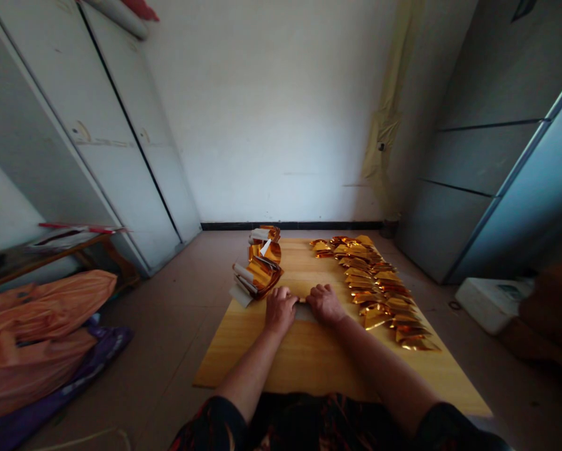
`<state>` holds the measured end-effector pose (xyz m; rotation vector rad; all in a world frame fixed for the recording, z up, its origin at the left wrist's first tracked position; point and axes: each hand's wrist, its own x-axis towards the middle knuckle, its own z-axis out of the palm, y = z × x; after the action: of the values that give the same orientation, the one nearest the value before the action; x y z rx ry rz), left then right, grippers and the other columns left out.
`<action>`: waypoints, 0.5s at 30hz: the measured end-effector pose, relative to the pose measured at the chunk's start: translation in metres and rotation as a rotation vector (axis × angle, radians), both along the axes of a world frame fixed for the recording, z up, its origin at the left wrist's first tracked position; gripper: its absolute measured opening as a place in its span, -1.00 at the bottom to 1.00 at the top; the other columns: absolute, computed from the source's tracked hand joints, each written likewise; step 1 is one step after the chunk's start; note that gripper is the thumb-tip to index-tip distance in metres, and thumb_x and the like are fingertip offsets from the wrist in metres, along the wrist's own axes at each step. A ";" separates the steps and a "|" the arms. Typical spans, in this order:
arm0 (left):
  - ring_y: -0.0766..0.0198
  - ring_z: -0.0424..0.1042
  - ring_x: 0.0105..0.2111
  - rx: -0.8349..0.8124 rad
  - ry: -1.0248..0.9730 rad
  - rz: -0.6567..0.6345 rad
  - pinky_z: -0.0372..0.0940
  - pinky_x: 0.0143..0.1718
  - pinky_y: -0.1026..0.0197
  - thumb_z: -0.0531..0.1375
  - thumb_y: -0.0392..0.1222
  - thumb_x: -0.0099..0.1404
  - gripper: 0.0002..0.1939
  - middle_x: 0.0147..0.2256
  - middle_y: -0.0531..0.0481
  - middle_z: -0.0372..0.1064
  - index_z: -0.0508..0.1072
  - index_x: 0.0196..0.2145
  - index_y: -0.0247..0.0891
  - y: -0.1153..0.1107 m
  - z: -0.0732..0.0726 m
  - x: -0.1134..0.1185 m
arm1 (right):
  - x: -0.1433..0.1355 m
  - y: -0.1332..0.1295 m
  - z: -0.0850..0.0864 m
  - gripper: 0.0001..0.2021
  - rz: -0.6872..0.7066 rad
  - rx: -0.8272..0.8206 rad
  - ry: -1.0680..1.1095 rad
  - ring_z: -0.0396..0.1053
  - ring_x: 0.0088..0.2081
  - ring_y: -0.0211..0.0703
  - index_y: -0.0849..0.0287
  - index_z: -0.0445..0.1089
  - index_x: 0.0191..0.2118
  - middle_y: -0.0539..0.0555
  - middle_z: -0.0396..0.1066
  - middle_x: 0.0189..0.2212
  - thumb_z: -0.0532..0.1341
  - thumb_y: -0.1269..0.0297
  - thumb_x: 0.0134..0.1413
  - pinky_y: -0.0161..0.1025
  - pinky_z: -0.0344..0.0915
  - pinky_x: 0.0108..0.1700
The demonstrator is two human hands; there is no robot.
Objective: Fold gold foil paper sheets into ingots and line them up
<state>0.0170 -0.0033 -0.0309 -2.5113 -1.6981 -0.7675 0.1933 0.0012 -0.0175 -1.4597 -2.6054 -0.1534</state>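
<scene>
Both of my hands are close together over the middle of the wooden board. My left hand (281,309) and my right hand (326,304) have their fingers closed on a sheet of gold foil paper (302,300), one at each end. Only a narrow strip of it shows between the fingertips, with a greyish surface below. Beyond my left hand lie loose stacks of gold foil paper (260,275), curled, with pale undersides. To the right of my right hand, many folded gold foil pieces (361,280) lie in overlapping rows.
The wooden board (243,344) sits low above the tiled floor. A pale wall (271,125) stands behind it. There is a white cabinet (121,138) on the left and a grey refrigerator (478,150) on the right. Orange plastic bags (50,319) lie at left, a white box (487,304) at right.
</scene>
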 end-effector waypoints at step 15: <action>0.16 0.24 -0.15 -0.077 0.211 -0.100 0.07 -0.16 0.10 0.06 -0.34 0.23 -0.78 -0.26 -0.08 0.36 0.49 -0.28 -0.19 0.000 0.000 0.002 | 0.021 -0.023 0.007 -0.78 -0.054 -0.037 -0.045 0.21 -0.11 -0.04 0.10 0.41 -0.20 0.14 0.40 -0.22 0.02 0.36 0.20 -0.15 0.03 -0.15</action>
<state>0.0192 -0.0038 -0.0310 -2.6352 -1.5730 -0.4291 0.2138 -0.0217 -0.0110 -1.5568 -2.6186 -0.1465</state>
